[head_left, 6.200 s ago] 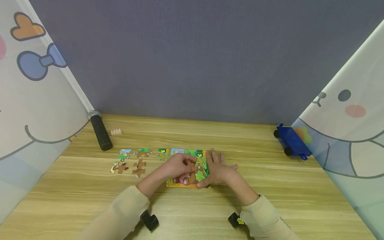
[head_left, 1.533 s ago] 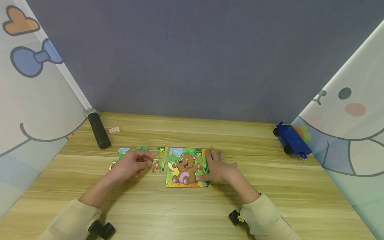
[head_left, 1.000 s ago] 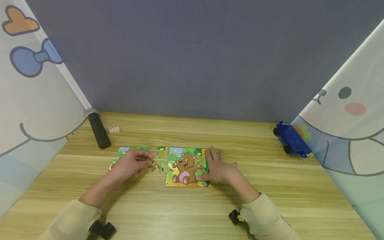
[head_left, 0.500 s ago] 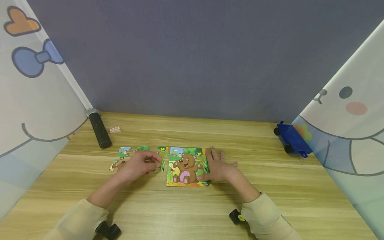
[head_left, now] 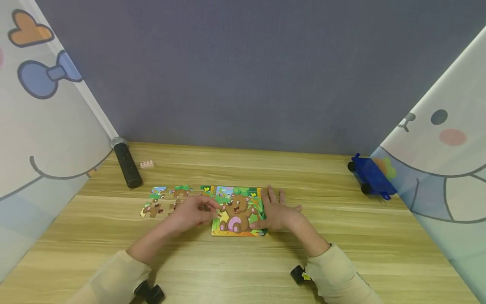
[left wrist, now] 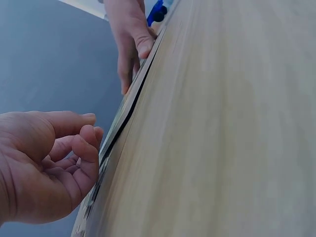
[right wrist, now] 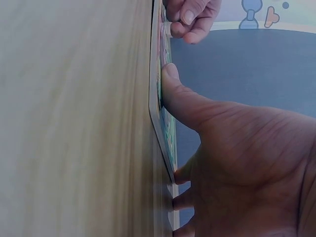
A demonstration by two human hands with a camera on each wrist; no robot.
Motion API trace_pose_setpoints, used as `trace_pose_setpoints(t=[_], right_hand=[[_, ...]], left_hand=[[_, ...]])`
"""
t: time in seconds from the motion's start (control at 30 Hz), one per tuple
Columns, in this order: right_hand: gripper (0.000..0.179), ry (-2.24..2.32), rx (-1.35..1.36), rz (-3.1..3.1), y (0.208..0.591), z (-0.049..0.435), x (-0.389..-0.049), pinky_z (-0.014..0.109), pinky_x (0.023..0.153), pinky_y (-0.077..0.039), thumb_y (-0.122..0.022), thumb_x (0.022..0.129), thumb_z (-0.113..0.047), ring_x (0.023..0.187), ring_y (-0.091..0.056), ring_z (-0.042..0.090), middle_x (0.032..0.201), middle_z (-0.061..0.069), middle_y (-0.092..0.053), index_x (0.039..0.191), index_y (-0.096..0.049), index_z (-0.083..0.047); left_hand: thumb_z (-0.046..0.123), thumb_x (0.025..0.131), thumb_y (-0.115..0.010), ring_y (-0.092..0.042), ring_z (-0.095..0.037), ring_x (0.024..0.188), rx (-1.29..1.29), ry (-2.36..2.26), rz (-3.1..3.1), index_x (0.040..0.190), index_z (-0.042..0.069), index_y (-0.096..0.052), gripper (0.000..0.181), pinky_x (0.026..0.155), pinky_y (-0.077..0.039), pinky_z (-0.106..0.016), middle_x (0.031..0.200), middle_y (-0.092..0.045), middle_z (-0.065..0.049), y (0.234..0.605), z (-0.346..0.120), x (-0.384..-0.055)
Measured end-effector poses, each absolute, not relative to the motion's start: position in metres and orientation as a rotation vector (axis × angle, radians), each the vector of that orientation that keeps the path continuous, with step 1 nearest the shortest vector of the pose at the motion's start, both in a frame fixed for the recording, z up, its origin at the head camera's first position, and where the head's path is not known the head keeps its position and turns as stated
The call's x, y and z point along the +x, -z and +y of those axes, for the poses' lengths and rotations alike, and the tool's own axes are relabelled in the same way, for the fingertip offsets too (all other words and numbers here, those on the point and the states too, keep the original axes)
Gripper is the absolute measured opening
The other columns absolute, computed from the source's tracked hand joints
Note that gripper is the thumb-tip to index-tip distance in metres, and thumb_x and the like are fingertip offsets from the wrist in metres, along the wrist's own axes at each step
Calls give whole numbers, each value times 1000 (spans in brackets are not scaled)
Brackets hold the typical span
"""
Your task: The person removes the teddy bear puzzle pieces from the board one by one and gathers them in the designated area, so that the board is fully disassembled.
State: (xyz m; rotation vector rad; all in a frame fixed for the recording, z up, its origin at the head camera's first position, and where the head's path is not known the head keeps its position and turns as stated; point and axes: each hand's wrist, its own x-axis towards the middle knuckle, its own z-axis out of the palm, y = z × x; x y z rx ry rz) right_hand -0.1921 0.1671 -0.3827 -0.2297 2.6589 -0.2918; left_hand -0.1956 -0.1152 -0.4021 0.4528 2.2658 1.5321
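Observation:
A square bear picture puzzle board (head_left: pixel 236 219) lies flat on the table in the head view. My left hand (head_left: pixel 191 214) hovers at the board's left edge, fingertips just touching or barely over it. In the left wrist view the left hand's fingers (left wrist: pixel 86 153) are loosely curled, with nothing seen between them. My right hand (head_left: pixel 276 213) rests with spread fingers along the board's right side, its thumb on the picture, as the right wrist view confirms. Left of the board lie several loose jigsaw pieces (head_left: pixel 153 209); some are partly hidden behind my left hand.
A black microphone (head_left: pixel 128 166) lies at the back left of the wooden table (head_left: pixel 243 266), beside a small pink toy brick (head_left: pixel 147 164). At the far right is a blue toy cart (head_left: pixel 373 176) with black wheels. A grey panel (head_left: pixel 243 76) stands behind.
My left hand went from over the board to the loose pieces, where one more piece now lies. Over the last second it has come back right to the board's edge. My right hand stayed put.

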Motion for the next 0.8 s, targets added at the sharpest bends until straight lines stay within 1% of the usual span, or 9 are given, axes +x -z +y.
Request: trace_pose_setpoints(t=[0.13,0.23,0.47,0.63,0.8], right_hand=[[117,294,-229,2662,383,167,-192,91,89,-11,-70,85,-65,149,6,50,168,16,8,163,-5,-7],[117,294,-229,2663,383,167,-192,91,88,-11,-70,85,-65,149,6,50,168,17,7,163,-5,-7],[117,302,-225,2663,382,167,-191,91,88,-10,-70,84,-65,149,5,50,168,17,7,162,-5,-6],[118,306,-223,2671,383,167,-191,91,89,-10,-70,84,-66,149,3,49,168,16,5,163,-6,-6],[118,310,-220,2668,383,167,-191,91,89,-10,-70,84,-66,149,4,49,168,16,6,163,-5,-7]], left_hand=[[6,93,-71,-48,-14,58,468,-1498,2260,111,4,-71,18,51,-42,-24,96,-63,-9,403,-110,-195],[2,90,-70,-47,-15,58,477,-1477,2240,114,4,-69,24,51,-42,-23,97,-62,-9,403,-107,-194],[4,83,-81,-48,-14,62,481,-1401,2264,122,5,-67,41,49,-42,-22,99,-59,-8,400,-102,-192],[-2,82,-81,-47,-13,66,533,-1353,2281,128,1,-65,49,51,-39,-21,97,-56,-8,396,-102,-189],[-7,80,-79,-45,-13,66,583,-1322,2291,134,-4,-60,57,53,-39,-20,95,-53,-9,396,-101,-188]])
